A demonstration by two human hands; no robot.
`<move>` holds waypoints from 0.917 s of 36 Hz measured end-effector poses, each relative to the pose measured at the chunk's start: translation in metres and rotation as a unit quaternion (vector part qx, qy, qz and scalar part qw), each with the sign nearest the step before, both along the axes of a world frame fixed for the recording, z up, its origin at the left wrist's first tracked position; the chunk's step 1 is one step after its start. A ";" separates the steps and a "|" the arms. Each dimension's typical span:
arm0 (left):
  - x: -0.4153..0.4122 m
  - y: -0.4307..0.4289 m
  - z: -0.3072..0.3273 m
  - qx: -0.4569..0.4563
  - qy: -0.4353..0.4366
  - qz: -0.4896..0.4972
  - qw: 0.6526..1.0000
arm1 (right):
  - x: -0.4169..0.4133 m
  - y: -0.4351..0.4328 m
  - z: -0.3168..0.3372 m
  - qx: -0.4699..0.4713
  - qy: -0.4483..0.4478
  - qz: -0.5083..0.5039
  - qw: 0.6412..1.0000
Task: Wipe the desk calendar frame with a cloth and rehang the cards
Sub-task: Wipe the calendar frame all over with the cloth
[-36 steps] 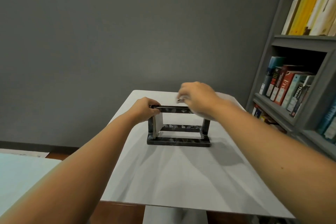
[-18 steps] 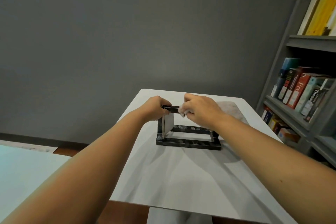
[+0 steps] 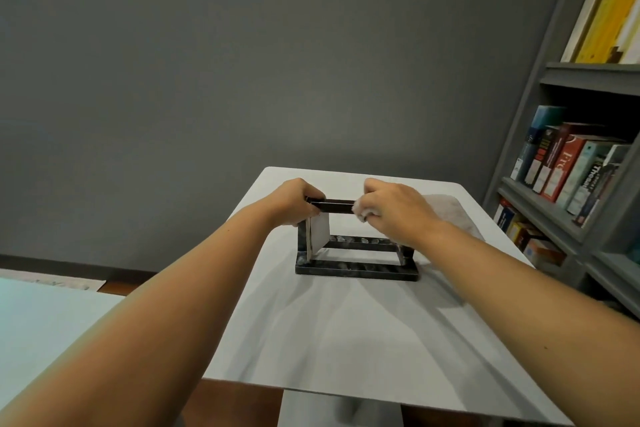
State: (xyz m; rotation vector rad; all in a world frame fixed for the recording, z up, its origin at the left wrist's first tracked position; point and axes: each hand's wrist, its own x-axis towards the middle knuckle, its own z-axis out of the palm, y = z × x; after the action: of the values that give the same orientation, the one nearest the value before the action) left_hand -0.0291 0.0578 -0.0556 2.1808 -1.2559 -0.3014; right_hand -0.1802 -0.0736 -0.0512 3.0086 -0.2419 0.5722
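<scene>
Calendar frame, dark with pale mottling, is standing upright toward the far end of the white table, roughly midway between its side edges, with its long base facing me. I am seeing my left hand closing its fingers around the left end of the frame's top bar, right at the corner where the bar meets the left post. A small stack of white cards is hanging just below that hand, tilting slightly inward at the left end of the frame. My right hand is sitting over the right part of the bar, with its fingers pinching a pale cloth against it; only a small fluffy bit of the cloth is peeking out between the fingers. More pale fabric is lying on the table beyond my right wrist, near the far right corner; whether it belongs to the same cloth I cannot tell. Both of my forearms are reaching across the table from its near edge. A grey bookshelf full of books is standing to the right of the table, and a grey wall is filling the background behind it.
</scene>
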 end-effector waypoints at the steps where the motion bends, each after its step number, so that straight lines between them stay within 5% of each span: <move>1: 0.000 -0.002 -0.001 0.000 0.000 0.000 1.000 | -0.008 -0.008 -0.001 0.003 -0.003 -0.015 1.000; 10: 0.001 -0.005 -0.005 0.002 -0.001 0.015 1.000 | -0.041 -0.039 0.006 0.034 -0.026 -0.100 0.994; 20: 0.002 -0.006 -0.005 0.015 -0.013 0.012 1.000 | 0.005 0.004 0.003 0.055 -0.036 0.013 0.998; 33: -0.001 -0.004 -0.004 0.014 -0.014 0.001 1.000 | -0.045 -0.054 0.015 0.065 0.005 -0.085 0.994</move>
State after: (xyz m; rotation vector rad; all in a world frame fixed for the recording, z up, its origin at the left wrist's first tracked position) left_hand -0.0296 0.0535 -0.0591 2.2180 -1.2724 -0.2897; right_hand -0.2253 -0.1274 -0.0367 3.0722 -0.5494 0.5459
